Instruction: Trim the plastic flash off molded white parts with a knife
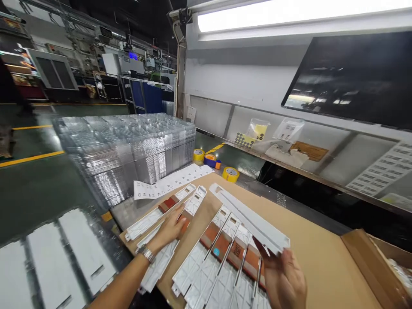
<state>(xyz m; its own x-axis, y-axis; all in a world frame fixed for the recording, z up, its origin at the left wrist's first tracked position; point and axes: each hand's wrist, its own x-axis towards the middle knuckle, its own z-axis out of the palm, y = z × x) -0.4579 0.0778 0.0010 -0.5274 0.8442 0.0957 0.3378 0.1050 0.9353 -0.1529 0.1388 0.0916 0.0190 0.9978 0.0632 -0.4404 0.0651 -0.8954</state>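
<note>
My right hand (283, 279) grips the end of a long white plastic rail (247, 216), holding it up over the cardboard sheet (322, 240). My left hand (170, 227), with a metal wristwatch (148, 254) on its wrist, lies flat on white ribbed plastic panels (154, 240) and holds nothing visible. Those panels have brown-red strips (169, 203) across them. A second group of white panels (209, 266), with metal rods and a brown-red band (222, 244), lies between my hands, partly under the rail.
A tall stack of clear plastic trays (128, 150) stands beyond the cardboard, beside printed label sheets (170, 182) and yellow tape rolls (231, 174). An open cardboard box (373, 268) sits at the right. White panels (54, 262) lie at lower left.
</note>
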